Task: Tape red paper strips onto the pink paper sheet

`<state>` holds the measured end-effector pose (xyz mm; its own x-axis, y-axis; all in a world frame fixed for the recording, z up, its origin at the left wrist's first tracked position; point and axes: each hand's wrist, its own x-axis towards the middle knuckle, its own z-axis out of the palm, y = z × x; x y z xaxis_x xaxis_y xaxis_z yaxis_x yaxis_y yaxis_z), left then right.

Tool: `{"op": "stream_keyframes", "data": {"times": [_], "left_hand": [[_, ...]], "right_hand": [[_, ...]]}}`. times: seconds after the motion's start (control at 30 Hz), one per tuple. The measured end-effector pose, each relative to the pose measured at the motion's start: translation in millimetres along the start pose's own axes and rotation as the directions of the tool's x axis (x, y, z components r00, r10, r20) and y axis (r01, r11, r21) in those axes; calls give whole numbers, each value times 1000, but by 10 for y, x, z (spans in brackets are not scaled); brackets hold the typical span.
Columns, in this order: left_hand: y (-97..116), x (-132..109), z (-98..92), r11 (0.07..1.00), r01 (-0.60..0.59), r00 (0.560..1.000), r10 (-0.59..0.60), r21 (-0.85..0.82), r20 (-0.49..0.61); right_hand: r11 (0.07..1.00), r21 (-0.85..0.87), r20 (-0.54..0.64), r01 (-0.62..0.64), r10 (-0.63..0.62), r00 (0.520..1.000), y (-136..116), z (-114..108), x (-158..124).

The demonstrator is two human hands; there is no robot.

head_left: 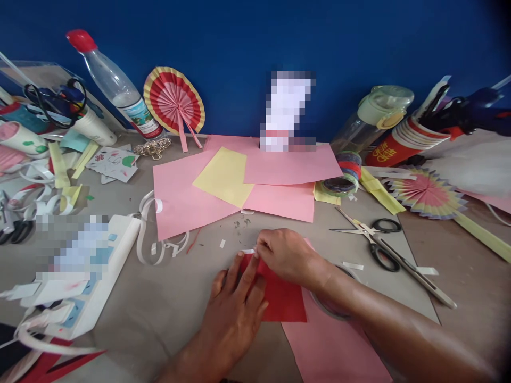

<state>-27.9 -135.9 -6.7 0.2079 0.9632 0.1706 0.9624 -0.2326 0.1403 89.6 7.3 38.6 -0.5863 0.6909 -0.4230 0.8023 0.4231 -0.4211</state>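
A sheet of red paper (285,298) lies on the table in front of me, partly covered by both hands. My left hand (235,298) rests on its left part, fingers stretched out and fingertips near the top edge. Along that edge shows a narrow white strip (248,251), which looks like tape. My right hand (285,255) is closed in a pinch at the strip's right end, its fingertips close to my left fingers. Under the right forearm sits a roll of tape (333,308), mostly hidden. Pink paper (319,340) lies partly below the red sheet.
Pink sheets (191,186) and a yellow sheet (225,178) lie farther back. Scissors (371,231) and a metal cutter knife (419,274) are at right. A power strip (99,287) and curled white strips (146,239) lie left. A bottle (115,85) and paper rosette (174,101) stand behind.
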Motion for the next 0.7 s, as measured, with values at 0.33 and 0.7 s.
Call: {"op": "stream_keyframes", "data": {"times": [0.33, 0.7], "left_hand": [[0, -7, 8, 1000, -1, 999, 0, 5, 48], [2, -5, 3, 1000, 1, 999, -1, 13, 55]], "right_hand": [[984, 176, -25, -20, 25, 999, 13, 6, -6], [956, 294, 6, 8, -10, 1000, 15, -37, -13]]}}
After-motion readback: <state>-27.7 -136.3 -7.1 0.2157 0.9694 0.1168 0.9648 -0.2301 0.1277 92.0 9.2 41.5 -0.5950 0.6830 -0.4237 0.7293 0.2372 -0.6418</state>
